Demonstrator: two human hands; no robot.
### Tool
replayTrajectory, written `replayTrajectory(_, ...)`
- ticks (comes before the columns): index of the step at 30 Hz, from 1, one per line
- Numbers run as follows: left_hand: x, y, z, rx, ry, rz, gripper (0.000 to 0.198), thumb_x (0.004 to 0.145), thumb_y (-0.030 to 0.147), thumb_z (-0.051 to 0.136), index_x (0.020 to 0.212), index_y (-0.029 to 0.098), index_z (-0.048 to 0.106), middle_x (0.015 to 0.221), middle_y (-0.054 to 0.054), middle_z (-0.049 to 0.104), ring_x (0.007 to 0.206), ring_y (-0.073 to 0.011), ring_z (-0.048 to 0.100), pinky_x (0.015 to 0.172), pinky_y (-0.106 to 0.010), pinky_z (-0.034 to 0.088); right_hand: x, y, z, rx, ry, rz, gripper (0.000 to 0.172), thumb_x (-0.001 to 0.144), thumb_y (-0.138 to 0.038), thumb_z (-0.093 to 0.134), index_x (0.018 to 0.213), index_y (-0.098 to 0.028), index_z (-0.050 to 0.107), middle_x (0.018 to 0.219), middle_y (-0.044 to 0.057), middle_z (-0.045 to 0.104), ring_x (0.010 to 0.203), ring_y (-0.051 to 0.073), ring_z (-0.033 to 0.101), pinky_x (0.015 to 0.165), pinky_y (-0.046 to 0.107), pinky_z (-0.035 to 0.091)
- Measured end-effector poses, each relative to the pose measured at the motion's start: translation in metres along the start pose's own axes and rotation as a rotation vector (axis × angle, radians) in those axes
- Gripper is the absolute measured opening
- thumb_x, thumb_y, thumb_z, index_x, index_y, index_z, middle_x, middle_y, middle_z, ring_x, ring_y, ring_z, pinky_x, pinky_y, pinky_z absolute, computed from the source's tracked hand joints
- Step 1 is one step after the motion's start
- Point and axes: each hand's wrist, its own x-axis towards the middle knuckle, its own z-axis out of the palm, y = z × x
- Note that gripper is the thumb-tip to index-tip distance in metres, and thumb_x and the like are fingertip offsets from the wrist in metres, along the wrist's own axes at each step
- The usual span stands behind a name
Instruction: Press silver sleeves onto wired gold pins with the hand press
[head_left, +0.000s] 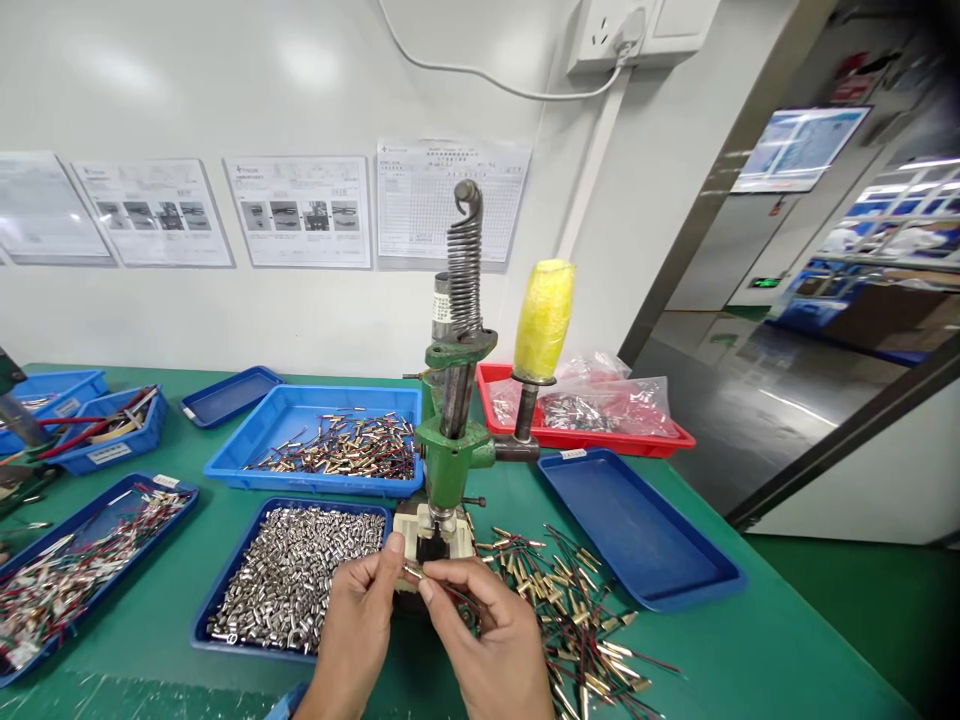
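Observation:
In front of the green hand press (451,470), my left hand (358,625) and my right hand (495,640) meet. Their thumbs and forefingers pinch a small metal cylinder (412,572) between them, just before the press's lower tool. Fingertips hide most of this part, and a thin red wire shows under my right hand. To the left, a dark blue tray (201,632) holds many small silver metal sleeves (300,570). Brass-coloured cylinders with red and black wires (581,610) lie in a loose pile beside my right hand.
A yellow-wrapped lever handle (545,318) rises right of the press. Behind are a blue bin (232,462) of brass parts and a red tray (682,440) with plastic bags. A flat blue tray (637,530) stands right; another tray (187,497) with wired parts lies far left.

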Motion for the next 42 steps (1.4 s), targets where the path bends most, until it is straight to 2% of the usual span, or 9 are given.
replayTrajectory(8, -0.001, 0.008, -0.001, -0.011, -0.055, 0.045, 0.048, 0.075, 0.062, 0.071, 0.056, 0.018, 0.072, 0.056, -0.003, 0.060, 0.062, -0.0190, 0.051, 0.063, -0.027, 0.043, -0.006, -0.002, 0.008, 0.106, 0.054, 0.111, 0.013, 0.083, -0.030, 0.068, 0.082, -0.019, 0.075, 0.078, 0.005, 0.073, 0.070, 0.018, 0.068, 0.067, 0.024, 0.054)
replayTrajectory(11, 0.000, 0.006, -0.002, -0.022, -0.072, 0.026, 0.049, 0.077, 0.063, 0.068, 0.061, 0.017, 0.076, 0.056, -0.004, 0.061, 0.063, -0.0201, 0.053, 0.065, -0.028, 0.044, -0.006, -0.001, 0.005, 0.019, 0.013, 0.052, 0.012, 0.085, -0.027, 0.066, 0.082, -0.019, 0.074, 0.077, 0.005, 0.071, 0.069, 0.017, 0.066, 0.066, 0.024, 0.053)
replayTrajectory(16, 0.000, 0.006, -0.003, -0.019, -0.090, 0.055, 0.053, 0.078, 0.060, 0.069, 0.047, 0.018, 0.066, 0.047, 0.000, 0.051, 0.052, -0.0148, 0.041, 0.058, -0.026, 0.039, -0.001, -0.003, -0.002, -0.049, -0.016, -0.014, 0.012, 0.085, -0.022, 0.063, 0.083, -0.021, 0.075, 0.080, 0.005, 0.072, 0.074, 0.018, 0.068, 0.069, 0.023, 0.053)
replayTrajectory(20, 0.001, 0.008, -0.003, -0.013, -0.106, 0.062, 0.049, 0.077, 0.059, 0.071, 0.053, 0.017, 0.071, 0.053, -0.002, 0.057, 0.060, -0.0176, 0.050, 0.061, -0.026, 0.042, -0.001, -0.007, 0.000, 0.014, -0.022, -0.004, 0.010, 0.083, -0.021, 0.065, 0.083, -0.021, 0.076, 0.082, 0.006, 0.073, 0.076, 0.018, 0.069, 0.071, 0.024, 0.053)
replayTrajectory(24, 0.000, 0.007, -0.001, -0.079, -0.054, -0.015, 0.045, 0.069, 0.060, 0.078, 0.071, 0.015, 0.080, 0.057, -0.003, 0.061, 0.064, -0.0197, 0.056, 0.068, -0.028, 0.046, -0.004, -0.009, 0.008, 0.155, 0.052, 0.104, 0.011, 0.081, -0.030, 0.070, 0.080, -0.020, 0.076, 0.080, 0.005, 0.073, 0.075, 0.018, 0.068, 0.071, 0.024, 0.054)
replayTrajectory(29, -0.007, -0.002, -0.001, -0.199, -0.031, -0.059, 0.053, 0.068, 0.062, 0.078, 0.089, 0.013, 0.082, 0.043, 0.004, 0.045, 0.046, -0.0126, 0.040, 0.050, -0.024, 0.037, -0.009, -0.003, 0.012, 0.349, 0.107, 0.295, 0.028, 0.077, -0.045, 0.077, 0.085, -0.018, 0.076, 0.074, 0.004, 0.072, 0.071, 0.018, 0.066, 0.070, 0.026, 0.054)
replayTrajectory(32, -0.010, -0.005, -0.001, -0.233, -0.088, -0.038, 0.052, 0.068, 0.056, 0.081, 0.099, 0.014, 0.081, 0.055, -0.002, 0.060, 0.055, -0.0159, 0.050, 0.055, -0.026, 0.042, -0.009, 0.003, 0.010, 0.417, 0.049, 0.334, 0.032, 0.078, -0.047, 0.076, 0.088, -0.017, 0.076, 0.067, 0.003, 0.069, 0.063, 0.016, 0.063, 0.063, 0.025, 0.051)
replayTrajectory(36, -0.005, 0.000, 0.000, -0.235, -0.153, -0.035, 0.048, 0.065, 0.053, 0.084, 0.094, 0.014, 0.082, 0.071, -0.008, 0.072, 0.064, -0.0195, 0.059, 0.063, -0.029, 0.050, -0.007, 0.006, 0.006, 0.439, -0.011, 0.340, 0.037, 0.079, -0.050, 0.074, 0.090, -0.015, 0.076, 0.067, 0.004, 0.069, 0.063, 0.016, 0.062, 0.063, 0.027, 0.051)
replayTrajectory(42, 0.012, 0.018, 0.005, -0.139, -0.161, 0.025, 0.045, 0.066, 0.055, 0.083, 0.085, 0.015, 0.081, 0.079, -0.010, 0.075, 0.078, -0.0255, 0.067, 0.073, -0.032, 0.053, -0.002, 0.002, -0.002, 0.295, 0.166, 0.308, 0.038, 0.074, -0.054, 0.077, 0.086, -0.018, 0.077, 0.072, 0.004, 0.068, 0.067, 0.017, 0.060, 0.065, 0.026, 0.050)
